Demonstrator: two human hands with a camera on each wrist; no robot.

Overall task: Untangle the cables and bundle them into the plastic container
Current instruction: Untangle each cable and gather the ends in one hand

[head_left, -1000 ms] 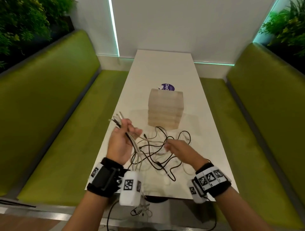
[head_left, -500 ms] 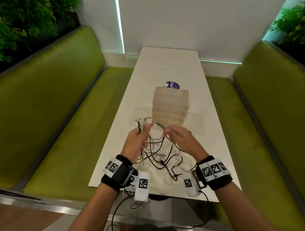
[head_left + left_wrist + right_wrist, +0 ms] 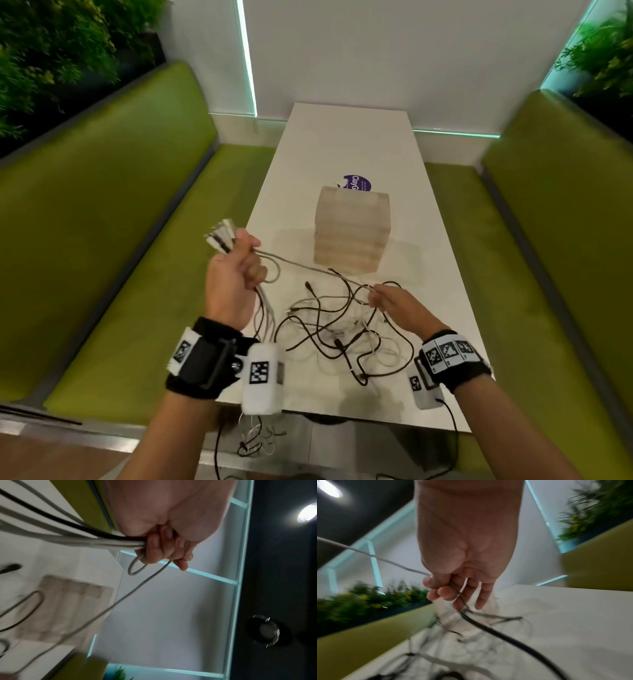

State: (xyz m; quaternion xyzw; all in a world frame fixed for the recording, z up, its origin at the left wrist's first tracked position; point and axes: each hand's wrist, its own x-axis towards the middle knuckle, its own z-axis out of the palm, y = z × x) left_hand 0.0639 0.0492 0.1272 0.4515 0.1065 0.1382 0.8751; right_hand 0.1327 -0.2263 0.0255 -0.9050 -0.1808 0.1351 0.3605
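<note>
A tangle of black and white cables (image 3: 329,329) lies on the near end of the white table (image 3: 346,144). My left hand (image 3: 236,270) is raised at the table's left edge and grips a bunch of cables (image 3: 96,541), their plug ends (image 3: 221,234) sticking out above the fist. One white cable (image 3: 308,265) runs taut from that fist to my right hand (image 3: 387,301), which pinches it (image 3: 412,570) between thumb and fingers above the tangle. A translucent plastic container (image 3: 351,233) stands upright behind the cables, mid-table.
Green bench seats (image 3: 113,192) flank the table on both sides. A purple round sticker (image 3: 358,183) lies behind the container. Some cable ends (image 3: 257,442) hang over the table's near edge. Plants (image 3: 51,58) line the upper corners.
My left hand has lifted up and to the left with its cable bunch. My right hand has moved right and down, and a white cable now stretches taut between the two hands.
</note>
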